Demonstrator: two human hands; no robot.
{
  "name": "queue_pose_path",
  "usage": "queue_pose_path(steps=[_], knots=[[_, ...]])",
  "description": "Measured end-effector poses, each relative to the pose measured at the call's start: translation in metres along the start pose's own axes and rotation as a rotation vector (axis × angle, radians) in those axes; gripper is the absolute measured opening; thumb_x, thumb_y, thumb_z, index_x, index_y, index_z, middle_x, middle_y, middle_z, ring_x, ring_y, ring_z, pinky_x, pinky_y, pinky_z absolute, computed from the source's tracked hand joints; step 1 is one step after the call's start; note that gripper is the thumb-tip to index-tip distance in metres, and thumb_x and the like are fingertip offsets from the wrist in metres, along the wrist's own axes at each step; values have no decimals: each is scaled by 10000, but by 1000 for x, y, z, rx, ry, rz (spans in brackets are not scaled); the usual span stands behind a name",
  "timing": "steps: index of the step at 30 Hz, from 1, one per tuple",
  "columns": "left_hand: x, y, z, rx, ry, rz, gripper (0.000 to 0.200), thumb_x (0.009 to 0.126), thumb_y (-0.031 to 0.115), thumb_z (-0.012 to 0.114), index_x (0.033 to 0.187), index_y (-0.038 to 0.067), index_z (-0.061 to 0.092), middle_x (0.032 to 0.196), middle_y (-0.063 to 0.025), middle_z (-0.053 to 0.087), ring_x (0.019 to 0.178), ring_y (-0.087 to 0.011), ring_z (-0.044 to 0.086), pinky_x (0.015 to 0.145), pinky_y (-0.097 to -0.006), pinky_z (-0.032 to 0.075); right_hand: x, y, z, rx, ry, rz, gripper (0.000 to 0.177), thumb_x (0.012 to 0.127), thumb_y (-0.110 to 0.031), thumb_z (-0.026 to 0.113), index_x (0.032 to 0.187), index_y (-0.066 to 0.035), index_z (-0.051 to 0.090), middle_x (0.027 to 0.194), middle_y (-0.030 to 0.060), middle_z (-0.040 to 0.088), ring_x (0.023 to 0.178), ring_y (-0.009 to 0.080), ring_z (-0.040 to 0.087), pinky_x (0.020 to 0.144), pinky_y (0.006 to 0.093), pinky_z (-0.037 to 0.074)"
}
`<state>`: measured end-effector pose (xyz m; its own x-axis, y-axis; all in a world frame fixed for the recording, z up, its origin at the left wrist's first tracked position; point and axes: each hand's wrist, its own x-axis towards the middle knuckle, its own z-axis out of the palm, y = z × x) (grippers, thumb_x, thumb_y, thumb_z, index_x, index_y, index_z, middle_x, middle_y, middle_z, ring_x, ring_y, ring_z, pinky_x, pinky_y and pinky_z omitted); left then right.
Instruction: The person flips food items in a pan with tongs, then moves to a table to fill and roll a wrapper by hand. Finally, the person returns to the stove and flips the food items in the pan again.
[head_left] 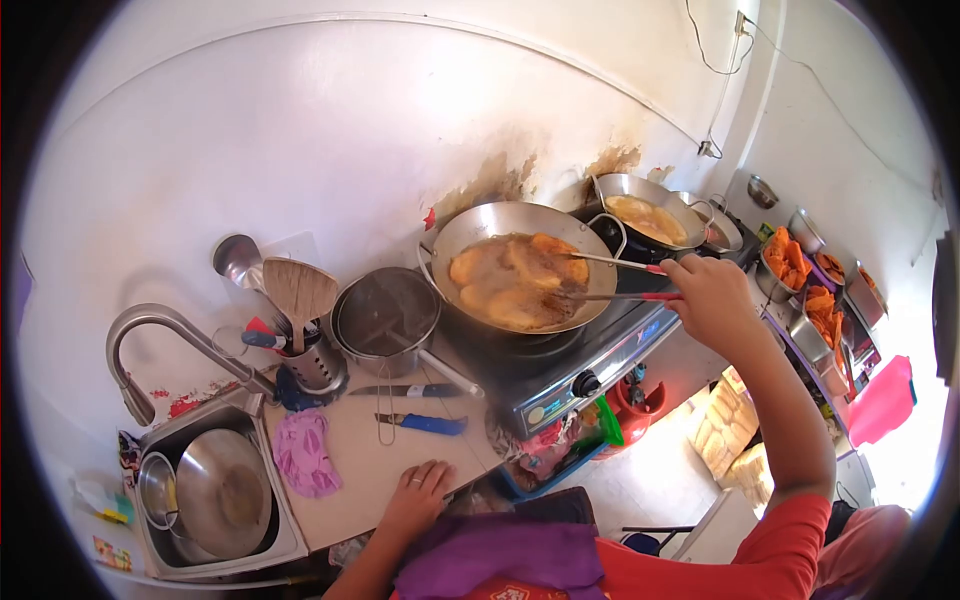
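Note:
My right hand is closed around long tongs with red grips, their two metal arms spread apart. The tips reach into a wide steel wok on the stove. Several orange-brown pieces of food lie there in bubbling oil, and the tips touch or sit close to the pieces at the right side. My left hand rests on the edge of the counter, fingers stretched out, holding nothing. Near it lie a blue-handled knife, a longer knife and a pink cloth.
A black gas stove carries the wok; a second wok with frying food stands beyond. Left are a strainer pot, a utensil holder and a sink with bowls. Orange pieces fill containers at right.

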<state>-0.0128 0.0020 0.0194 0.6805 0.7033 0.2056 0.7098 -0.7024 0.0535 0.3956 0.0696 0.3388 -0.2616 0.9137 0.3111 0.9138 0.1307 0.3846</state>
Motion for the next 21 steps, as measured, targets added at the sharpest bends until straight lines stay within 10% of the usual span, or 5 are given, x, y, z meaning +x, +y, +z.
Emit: queue_pose_path(steps=[21], knots=[[0,1,-1,-10,-19,-7,695,742,229,716,1377,73,481,1381,-86,486,1297,-257,455,1084,-436,364,28,28,7,-79,139,-455,300,811,-89,629,1108,-124,660,906,23,605,925,213,614,825,367,473]])
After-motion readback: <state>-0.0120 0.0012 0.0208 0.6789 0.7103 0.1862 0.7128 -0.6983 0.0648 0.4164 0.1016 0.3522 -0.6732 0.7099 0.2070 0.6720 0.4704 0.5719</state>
